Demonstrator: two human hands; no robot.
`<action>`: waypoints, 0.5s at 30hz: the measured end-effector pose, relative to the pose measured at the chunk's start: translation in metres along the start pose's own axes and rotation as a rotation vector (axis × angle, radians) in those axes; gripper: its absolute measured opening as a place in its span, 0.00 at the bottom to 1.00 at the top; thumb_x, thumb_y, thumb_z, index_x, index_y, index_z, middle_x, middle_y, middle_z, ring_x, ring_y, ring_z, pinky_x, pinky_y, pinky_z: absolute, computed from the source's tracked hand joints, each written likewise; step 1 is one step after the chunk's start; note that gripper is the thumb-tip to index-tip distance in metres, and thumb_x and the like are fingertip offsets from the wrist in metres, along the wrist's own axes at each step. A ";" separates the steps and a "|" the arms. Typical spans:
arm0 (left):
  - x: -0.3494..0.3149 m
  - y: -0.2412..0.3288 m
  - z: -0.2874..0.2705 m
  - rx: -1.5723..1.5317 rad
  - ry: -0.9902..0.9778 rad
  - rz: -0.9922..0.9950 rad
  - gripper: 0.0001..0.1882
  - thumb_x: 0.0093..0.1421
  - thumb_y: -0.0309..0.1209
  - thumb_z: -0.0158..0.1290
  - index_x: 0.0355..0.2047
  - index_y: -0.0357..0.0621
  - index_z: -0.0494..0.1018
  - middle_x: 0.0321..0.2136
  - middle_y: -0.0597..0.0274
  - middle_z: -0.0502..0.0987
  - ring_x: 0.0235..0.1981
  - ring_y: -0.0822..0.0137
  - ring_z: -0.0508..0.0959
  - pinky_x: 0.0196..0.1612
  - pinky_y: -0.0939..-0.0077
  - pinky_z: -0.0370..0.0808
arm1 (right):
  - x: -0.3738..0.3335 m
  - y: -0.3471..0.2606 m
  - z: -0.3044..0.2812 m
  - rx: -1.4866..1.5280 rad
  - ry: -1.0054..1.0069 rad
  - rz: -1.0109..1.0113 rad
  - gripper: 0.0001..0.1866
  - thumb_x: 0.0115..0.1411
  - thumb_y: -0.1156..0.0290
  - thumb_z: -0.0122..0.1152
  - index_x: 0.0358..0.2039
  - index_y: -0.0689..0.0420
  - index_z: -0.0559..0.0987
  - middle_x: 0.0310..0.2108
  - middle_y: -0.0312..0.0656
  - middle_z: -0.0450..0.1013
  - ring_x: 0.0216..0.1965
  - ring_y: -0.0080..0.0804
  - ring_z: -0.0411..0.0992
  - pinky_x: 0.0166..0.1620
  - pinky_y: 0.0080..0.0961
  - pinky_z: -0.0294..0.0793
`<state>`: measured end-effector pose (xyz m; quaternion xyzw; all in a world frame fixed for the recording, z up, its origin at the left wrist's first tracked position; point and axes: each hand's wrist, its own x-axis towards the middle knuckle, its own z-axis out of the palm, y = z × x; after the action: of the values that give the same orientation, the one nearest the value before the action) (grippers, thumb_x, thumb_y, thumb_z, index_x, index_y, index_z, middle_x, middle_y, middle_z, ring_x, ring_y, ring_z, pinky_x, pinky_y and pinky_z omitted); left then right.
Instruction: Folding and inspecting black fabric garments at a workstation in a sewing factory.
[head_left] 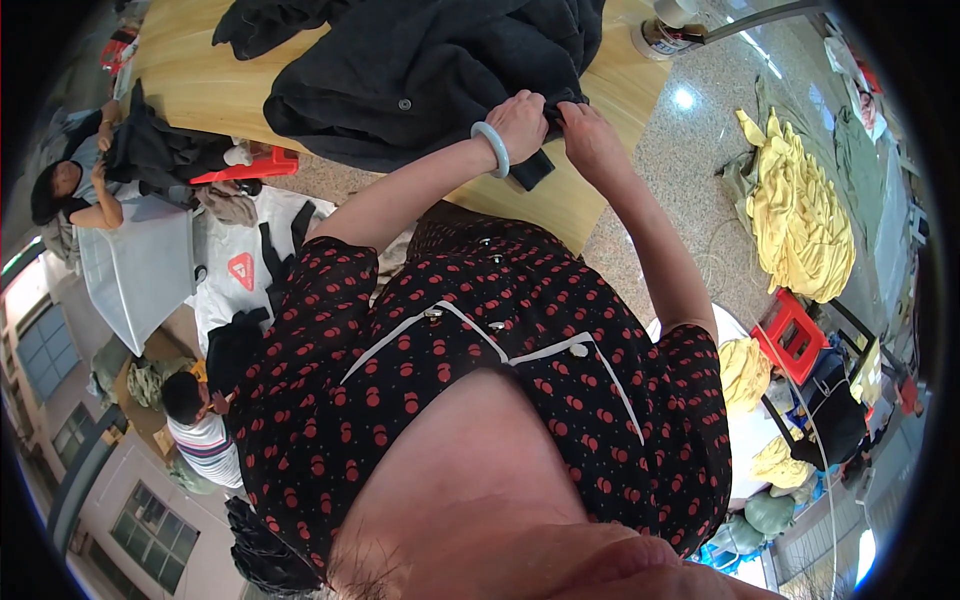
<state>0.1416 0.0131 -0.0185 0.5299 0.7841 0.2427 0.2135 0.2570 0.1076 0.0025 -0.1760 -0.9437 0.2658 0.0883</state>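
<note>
A black garment (430, 60) with a round metal button lies bunched over the wooden table (200, 70). My left hand (518, 128), with a pale bangle at the wrist, is closed on cloth at the garment's near right edge. Close beside it, my right hand (592, 143) pinches the same edge between thumb and fingers. A narrow strip of the black cloth hangs below the hands. What lies under my fingers is hidden.
A second dark garment (260, 28) lies at the table's far left. Near the table's right edge stands a jar (662, 40). Yellow cloth (800, 210) is heaped on the floor at right, by a red stool (790, 335). At left, a person (80, 185) handles dark cloth near a white bin (135, 265).
</note>
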 end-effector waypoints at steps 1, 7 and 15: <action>-0.001 0.000 0.000 -0.009 0.023 0.025 0.10 0.51 0.27 0.42 0.32 0.34 0.64 0.30 0.47 0.68 0.35 0.51 0.69 0.39 0.62 0.66 | -0.001 0.000 -0.001 -0.001 -0.002 0.000 0.05 0.50 0.77 0.43 0.29 0.62 0.67 0.27 0.52 0.68 0.33 0.49 0.65 0.37 0.37 0.64; -0.005 -0.003 -0.005 -0.090 0.095 0.127 0.09 0.49 0.25 0.41 0.32 0.33 0.64 0.30 0.48 0.68 0.33 0.50 0.70 0.37 0.62 0.67 | -0.002 0.004 -0.004 0.073 0.016 -0.030 0.08 0.47 0.79 0.42 0.30 0.62 0.67 0.28 0.53 0.68 0.33 0.49 0.66 0.37 0.39 0.64; 0.001 -0.013 -0.035 -0.547 -0.206 0.150 0.10 0.50 0.32 0.49 0.31 0.39 0.69 0.27 0.55 0.72 0.30 0.59 0.72 0.35 0.73 0.68 | -0.009 0.013 -0.020 1.013 -0.147 0.418 0.11 0.52 0.72 0.53 0.35 0.61 0.70 0.28 0.36 0.69 0.30 0.19 0.65 0.35 0.16 0.64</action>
<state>0.1110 0.0047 0.0009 0.5311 0.6225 0.4050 0.4079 0.2739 0.1239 0.0118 -0.2761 -0.6463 0.7102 0.0412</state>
